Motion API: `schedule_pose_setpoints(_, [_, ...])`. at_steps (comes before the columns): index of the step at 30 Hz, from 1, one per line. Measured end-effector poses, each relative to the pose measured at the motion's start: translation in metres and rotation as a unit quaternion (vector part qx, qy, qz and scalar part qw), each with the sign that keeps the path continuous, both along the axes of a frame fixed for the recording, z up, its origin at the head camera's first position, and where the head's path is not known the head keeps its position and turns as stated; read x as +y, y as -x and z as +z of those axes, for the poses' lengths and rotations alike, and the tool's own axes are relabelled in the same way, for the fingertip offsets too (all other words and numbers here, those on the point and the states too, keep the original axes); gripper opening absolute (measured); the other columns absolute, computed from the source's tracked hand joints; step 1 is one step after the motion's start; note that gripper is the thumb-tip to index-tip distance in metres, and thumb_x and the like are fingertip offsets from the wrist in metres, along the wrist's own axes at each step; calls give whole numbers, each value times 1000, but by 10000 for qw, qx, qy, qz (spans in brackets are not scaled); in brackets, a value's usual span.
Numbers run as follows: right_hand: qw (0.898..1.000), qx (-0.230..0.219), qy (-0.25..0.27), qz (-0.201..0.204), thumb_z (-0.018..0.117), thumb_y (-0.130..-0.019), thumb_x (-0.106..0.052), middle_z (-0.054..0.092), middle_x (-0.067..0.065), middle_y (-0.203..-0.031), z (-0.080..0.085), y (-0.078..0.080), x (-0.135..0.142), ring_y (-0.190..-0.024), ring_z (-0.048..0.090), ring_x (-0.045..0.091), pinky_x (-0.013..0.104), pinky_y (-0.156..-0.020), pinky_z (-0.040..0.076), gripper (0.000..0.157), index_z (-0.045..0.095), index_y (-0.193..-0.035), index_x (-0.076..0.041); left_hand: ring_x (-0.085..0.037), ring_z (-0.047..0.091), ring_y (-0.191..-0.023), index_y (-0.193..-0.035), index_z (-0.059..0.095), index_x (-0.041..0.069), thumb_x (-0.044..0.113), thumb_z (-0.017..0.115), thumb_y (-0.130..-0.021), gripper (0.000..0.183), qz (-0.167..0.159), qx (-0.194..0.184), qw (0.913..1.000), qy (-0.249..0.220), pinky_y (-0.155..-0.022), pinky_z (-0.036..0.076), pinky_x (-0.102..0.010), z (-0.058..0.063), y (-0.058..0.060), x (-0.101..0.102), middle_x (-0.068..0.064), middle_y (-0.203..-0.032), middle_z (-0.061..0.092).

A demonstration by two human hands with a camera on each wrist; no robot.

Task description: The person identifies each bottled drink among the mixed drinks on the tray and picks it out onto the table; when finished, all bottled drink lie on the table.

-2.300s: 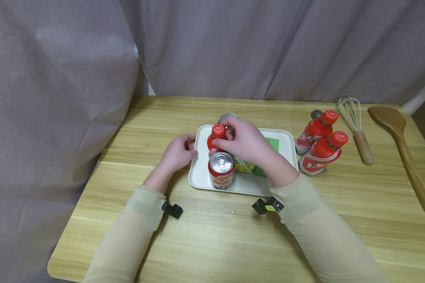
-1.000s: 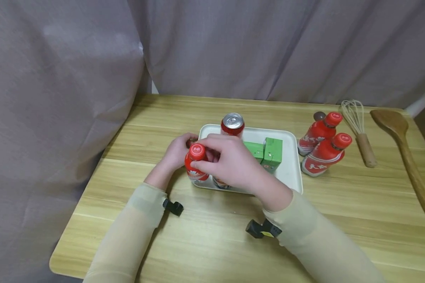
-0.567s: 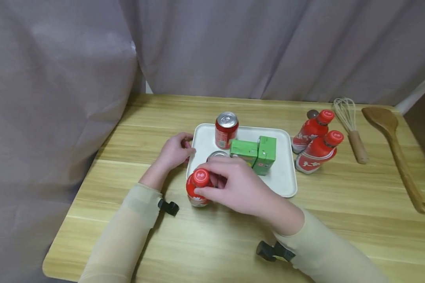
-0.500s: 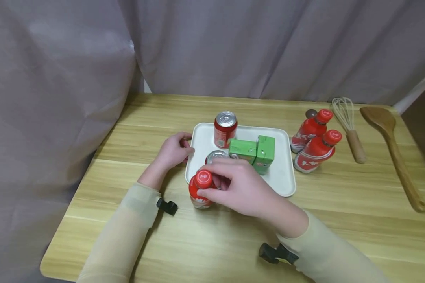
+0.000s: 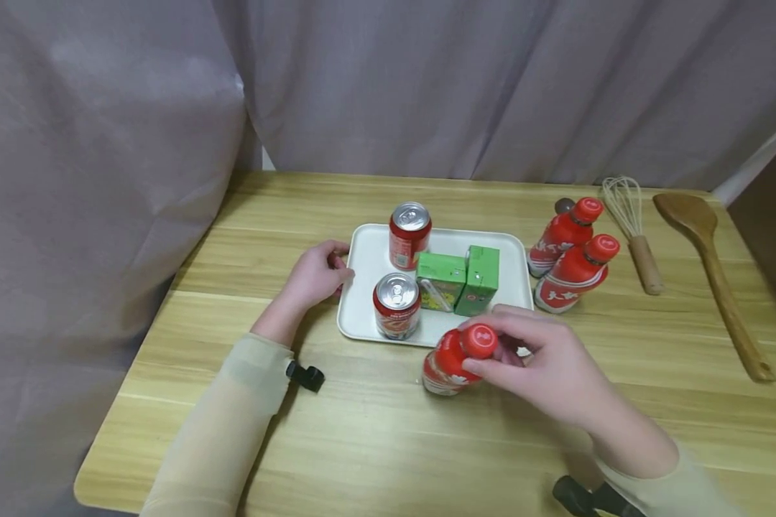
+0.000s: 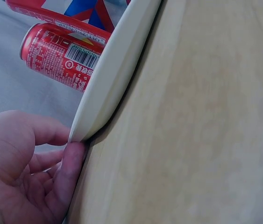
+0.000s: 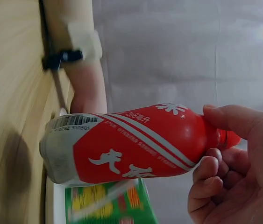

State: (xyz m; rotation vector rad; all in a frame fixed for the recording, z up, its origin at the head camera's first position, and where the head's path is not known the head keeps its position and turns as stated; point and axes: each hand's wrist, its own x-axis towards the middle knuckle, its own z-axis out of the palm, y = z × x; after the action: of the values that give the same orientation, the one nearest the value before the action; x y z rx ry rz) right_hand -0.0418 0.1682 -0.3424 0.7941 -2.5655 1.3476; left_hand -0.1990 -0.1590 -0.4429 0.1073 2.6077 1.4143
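While my right hand (image 5: 543, 370) is gripping the small red plastic bottle with the red cap (image 5: 453, 355) by its neck, my fingers (image 7: 215, 179) are curling around the narrow part under the cap and my thumb is pressing from the other side. I am holding the bottle a little tilted, just beside the near edge of the white rectangular tray (image 5: 362, 316), over the light wooden table (image 5: 388, 438); its base is looking slightly raised from the wood, with a shadow under it in the right wrist view.

My left hand (image 5: 317, 276) is resting at the left edge of the tray. The fingers (image 6: 73, 170) are curling under the rim (image 6: 117, 70) and touching it, so this hand is gripping the tray's edge.

On the tray two red drink cans are standing upright: one (image 5: 396, 305) near the near left corner, the other (image 5: 409, 235) at the far edge. Two green drink cartons (image 5: 459, 281) are standing side by side, touching each other, in the middle of the tray.

To the right of the tray, two more red bottles with red caps (image 5: 572, 255) are standing close together on the table. Further right from the tray, a wire whisk with a wooden handle (image 5: 634, 230) and a long wooden spatula (image 5: 711, 266) are lying on the table. Behind the table a grey curtain (image 5: 427, 79) is hanging.
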Motion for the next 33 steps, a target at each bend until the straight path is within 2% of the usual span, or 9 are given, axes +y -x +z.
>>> schedule_pose_setpoints(5, [9971,370,254,-615,88,-66,12,63,-10,-84,-7,-11,46,-70,51,5,21,-55,41,47,78,-106,-12,-20,63,-62,-140,57,2,7,69,-91,50,-32,-23,10000,55,-57,59,-31,-1,1,2,-12,-94,62])
schedule_pose_setpoints(10, [9893,143,436,-1385,81,-68,21,63,-9,-83,-12,-15,87,-69,52,4,19,-55,41,42,76,-102,-1,-20,63,-63,-141,57,2,7,69,-91,51,-12,-16,9999,101,-56,59,-30,-1,1,2,-11,-94,62])
schedule_pose_setpoints(16, [9747,-167,213,-2218,84,-72,14,72,-20,-90,-17,-9,121,-68,59,-1,13,-54,44,36,77,-103,-2,-20,63,-63,-141,57,4,7,68,-92,50,36,-11,9999,113,-56,58,-30,0,0,1,-11,-94,61])
schedule_pose_setpoints(20, [9649,-378,11,-2600,87,-75,4,69,-29,-87,-18,-3,132,-67,58,-5,14,-51,43,33,79,-105,-9,-20,63,-63,-140,57,4,6,67,-92,50,72,-29,9999,92,-57,59,-31,1,-1,1,-12,-94,62])
schedule_pose_setpoints(23, [9622,-543,72,-2667,87,-77,1,69,-29,-88,-21,2,134,-68,60,-5,11,-53,45,33,78,-107,-10,-21,63,-64,-140,57,3,5,67,-91,50,76,-36,9999,96,-57,59,-31,1,-1,2,-12,-95,62])
schedule_pose_setpoints(28, [9639,-653,347,-2558,85,-78,4,70,-24,-90,-26,9,132,-71,61,-4,8,-58,48,35,79,-109,-9,-21,63,-65,-141,57,3,5,67,-91,51,67,-35,10000,43,-58,60,-31,0,-1,1,-12,-95,62])
schedule_pose_setpoints(33, [9647,-711,285,-2519,85,-80,1,68,-23,-90,-27,14,129,-73,60,-4,9,-58,47,33,78,-110,-12,-20,63,-65,-141,57,3,5,66,-91,52,73,-34,9999,64,-57,60,-30,-1,0,1,-12,-96,62])
